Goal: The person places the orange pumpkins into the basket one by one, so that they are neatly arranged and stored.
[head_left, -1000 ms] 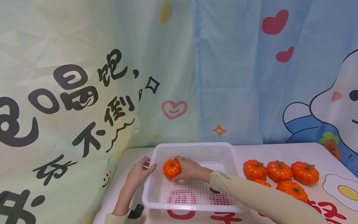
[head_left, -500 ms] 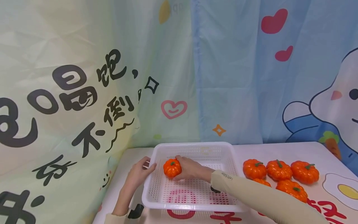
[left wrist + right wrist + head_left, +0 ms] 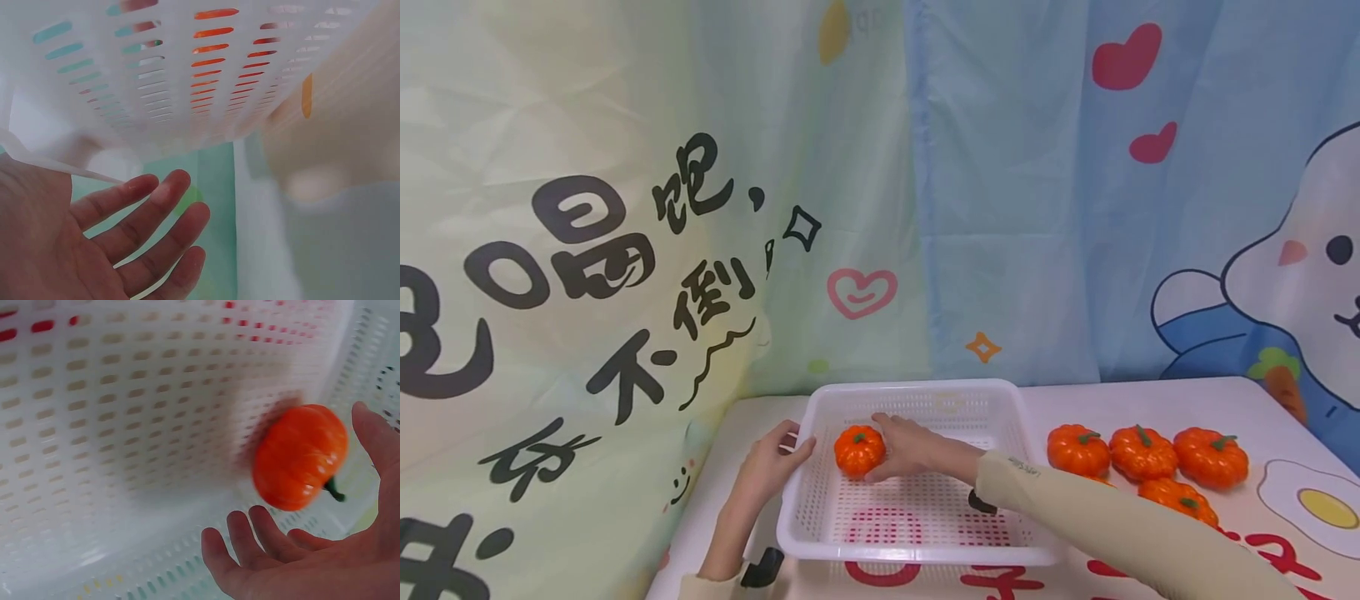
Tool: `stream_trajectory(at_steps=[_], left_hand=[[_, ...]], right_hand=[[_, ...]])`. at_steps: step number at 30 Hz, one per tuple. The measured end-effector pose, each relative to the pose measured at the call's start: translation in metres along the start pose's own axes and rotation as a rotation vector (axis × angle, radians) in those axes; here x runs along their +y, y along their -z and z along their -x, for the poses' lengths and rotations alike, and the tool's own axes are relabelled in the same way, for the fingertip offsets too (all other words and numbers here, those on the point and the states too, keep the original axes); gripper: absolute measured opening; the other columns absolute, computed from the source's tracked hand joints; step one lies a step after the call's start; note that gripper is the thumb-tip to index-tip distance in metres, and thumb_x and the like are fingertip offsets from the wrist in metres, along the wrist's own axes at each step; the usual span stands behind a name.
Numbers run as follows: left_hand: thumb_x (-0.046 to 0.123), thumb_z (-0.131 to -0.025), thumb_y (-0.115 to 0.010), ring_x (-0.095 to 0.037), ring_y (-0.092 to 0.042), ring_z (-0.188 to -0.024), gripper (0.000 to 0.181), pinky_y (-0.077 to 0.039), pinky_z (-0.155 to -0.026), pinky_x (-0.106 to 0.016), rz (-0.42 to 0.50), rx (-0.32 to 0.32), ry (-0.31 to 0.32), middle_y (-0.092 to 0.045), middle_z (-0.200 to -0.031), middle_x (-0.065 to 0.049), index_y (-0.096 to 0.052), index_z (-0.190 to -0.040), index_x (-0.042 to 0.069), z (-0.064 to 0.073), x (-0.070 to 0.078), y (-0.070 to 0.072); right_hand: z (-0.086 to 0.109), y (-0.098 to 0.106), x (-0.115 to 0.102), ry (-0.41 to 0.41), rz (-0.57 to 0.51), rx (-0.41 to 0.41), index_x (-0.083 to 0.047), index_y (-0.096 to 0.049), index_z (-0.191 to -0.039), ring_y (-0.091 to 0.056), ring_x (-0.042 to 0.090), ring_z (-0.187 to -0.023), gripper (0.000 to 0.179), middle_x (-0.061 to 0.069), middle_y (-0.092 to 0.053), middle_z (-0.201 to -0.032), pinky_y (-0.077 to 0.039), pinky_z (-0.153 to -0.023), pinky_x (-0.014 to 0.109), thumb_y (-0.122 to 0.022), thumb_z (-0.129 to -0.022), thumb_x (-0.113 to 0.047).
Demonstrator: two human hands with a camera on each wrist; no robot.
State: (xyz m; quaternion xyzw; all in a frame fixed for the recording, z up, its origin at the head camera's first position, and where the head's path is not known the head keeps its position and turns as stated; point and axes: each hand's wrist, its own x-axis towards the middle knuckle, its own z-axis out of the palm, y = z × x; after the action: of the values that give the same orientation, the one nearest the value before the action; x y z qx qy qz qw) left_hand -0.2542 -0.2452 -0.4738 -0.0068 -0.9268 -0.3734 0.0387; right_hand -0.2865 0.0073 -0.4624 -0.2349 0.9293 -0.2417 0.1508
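A small orange toy pumpkin [image 3: 859, 452] with a green stem sits inside a white perforated plastic basket [image 3: 917, 553], near its left wall. My right hand [image 3: 913, 448] is in the basket just right of the pumpkin. In the right wrist view that hand [image 3: 312, 556] has its fingers and thumb spread around the pumpkin [image 3: 300, 456], with a gap between them and its skin. My left hand [image 3: 771, 460] is at the basket's left rim. The left wrist view shows its relaxed fingers [image 3: 153, 219] outside the basket wall; the thumb is hidden there.
Several more orange pumpkins [image 3: 1144, 452] stand grouped on the table right of the basket, some partly hidden by the right sleeve [image 3: 1075, 517]. A printed tablecloth [image 3: 1315, 504] covers the table. Printed curtains [image 3: 1000, 208] hang behind and on the left.
The right hand has drawn slightly right, its fingers loosening off the pumpkin, which stays in the basket. The left hand keeps its place at the rim. The head view has shifted slightly.
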Motion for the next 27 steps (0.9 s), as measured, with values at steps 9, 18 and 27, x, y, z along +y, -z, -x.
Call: stream_trajectory(at_steps=[9, 18, 27], left_hand=[[0.036, -0.093, -0.07, -0.021, -0.067, -0.087, 0.027, -0.061, -0.066, -0.034, 0.011, 0.001, 0.004, -0.07, -0.105, -0.011, -0.064, -0.11, 0.015, 0.0, 0.0, -0.001], [0.035, -0.093, -0.07, -0.02, -0.067, -0.086, 0.027, -0.061, -0.066, -0.034, 0.008, 0.002, 0.005, -0.07, -0.103, -0.01, -0.064, -0.11, 0.015, 0.001, 0.001, -0.001], [0.034, -0.093, -0.07, -0.02, -0.067, -0.086, 0.026, -0.061, -0.066, -0.034, 0.007, 0.0, 0.012, -0.07, -0.104, -0.01, -0.064, -0.11, 0.014, 0.001, 0.003, -0.001]], right_hand=[[0.018, 0.025, -0.002, 0.027, -0.187, -0.025, -0.003, -0.03, -0.154, -0.052, 0.038, -0.132, 0.097, 0.024, -0.051, -0.145, -0.048, -0.107, 0.054, -0.082, -0.081, -0.041], [0.042, 0.042, 0.01, 0.018, -0.201, 0.012, -0.011, -0.034, -0.154, -0.057, 0.033, -0.126, 0.097, 0.013, -0.057, -0.14, -0.053, -0.1, 0.051, -0.081, -0.079, -0.051], [0.082, 0.07, 0.014, 0.033, -0.257, 0.033, -0.018, -0.032, -0.155, -0.053, 0.032, -0.13, 0.094, 0.009, -0.054, -0.143, -0.051, -0.102, 0.054, -0.08, -0.081, -0.05]])
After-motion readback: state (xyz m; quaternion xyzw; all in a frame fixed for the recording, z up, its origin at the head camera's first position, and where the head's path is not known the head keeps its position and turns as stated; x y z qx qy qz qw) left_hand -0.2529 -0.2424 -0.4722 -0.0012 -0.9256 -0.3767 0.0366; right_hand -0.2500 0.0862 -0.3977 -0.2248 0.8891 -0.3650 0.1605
